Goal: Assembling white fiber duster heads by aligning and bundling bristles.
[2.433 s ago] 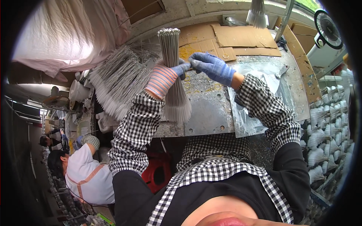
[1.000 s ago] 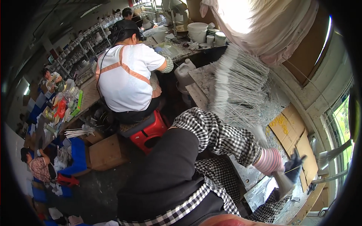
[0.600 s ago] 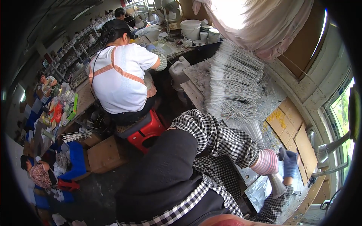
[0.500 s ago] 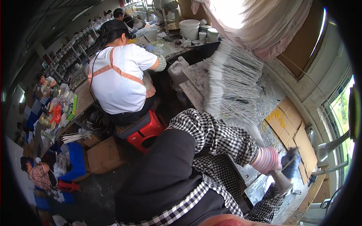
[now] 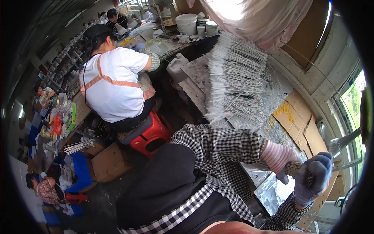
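Since half a second ago your right hand (image 5: 313, 182) has come up and now covers the end of the stick bundle (image 5: 293, 169) at about 4 o'clock in the view. It's clenched around that end (blue glove). Your left hand (image 5: 281, 176), just at its 9 o'clock, sits under the bundle, mostly hidden, so can't tell its grip. Up at 12 o'clock a big pile of sticks (image 5: 236, 80) lies on the bench (image 5: 194, 87), with a coworker (image 5: 113, 84) at 10 o'clock.

rod bundle (image 5: 293, 169) between both hands (image 5: 311, 183), rod heap (image 5: 237, 82) on bench (image 5: 194, 84) behind, stool (image 5: 150, 134) left
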`<state>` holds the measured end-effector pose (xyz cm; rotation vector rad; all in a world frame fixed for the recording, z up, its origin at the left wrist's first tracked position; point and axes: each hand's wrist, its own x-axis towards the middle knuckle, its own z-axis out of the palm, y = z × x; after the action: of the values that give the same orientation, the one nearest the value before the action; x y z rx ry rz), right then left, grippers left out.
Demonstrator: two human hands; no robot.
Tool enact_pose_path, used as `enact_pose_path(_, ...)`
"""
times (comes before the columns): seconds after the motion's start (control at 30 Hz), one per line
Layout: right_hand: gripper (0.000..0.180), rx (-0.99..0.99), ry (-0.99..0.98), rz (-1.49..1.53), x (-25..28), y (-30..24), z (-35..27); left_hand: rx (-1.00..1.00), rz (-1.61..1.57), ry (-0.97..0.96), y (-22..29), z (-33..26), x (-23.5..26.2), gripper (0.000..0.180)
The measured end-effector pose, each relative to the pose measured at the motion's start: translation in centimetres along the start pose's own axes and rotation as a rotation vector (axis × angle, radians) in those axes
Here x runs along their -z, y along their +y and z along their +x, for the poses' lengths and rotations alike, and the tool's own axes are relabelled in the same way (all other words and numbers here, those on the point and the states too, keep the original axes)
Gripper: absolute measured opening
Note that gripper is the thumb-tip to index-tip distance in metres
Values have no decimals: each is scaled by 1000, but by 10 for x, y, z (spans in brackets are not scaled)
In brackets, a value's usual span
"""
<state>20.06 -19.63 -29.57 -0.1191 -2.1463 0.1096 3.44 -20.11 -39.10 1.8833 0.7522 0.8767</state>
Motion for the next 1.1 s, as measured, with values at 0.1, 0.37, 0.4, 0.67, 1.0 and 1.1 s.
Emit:
enact_pose_path(0.1, 42, -79, 339, 36, 0, 9, 3, -45, 208, 174, -8, -22, -8, 65)
enact_pose_path(0.37, 68, -941, 209, 874, -33, 31, -58, 16, -43, 431, -60, -34, -54, 49)
enact_pose_path(0.4, 70, -836, 143, 773, -37, 33, -61, 44, -18, 386, -62, -32, -55, 47)
enact_pose_path(0.67, 79, -494, 386, 315, 41, 18, -79, 126, -782, 583, -23, -6, -48, 36)
enact_pose_path(1.0, 20, -980, 612, 633, 18, -7, -163, 57, -2073, 243, -52, -18, -68, 45)
enact_pose_path(1.1, 17, -1087, 590, 649, 8, -19, -172, 101, -2129, 399, -49, -20, -72, 38)
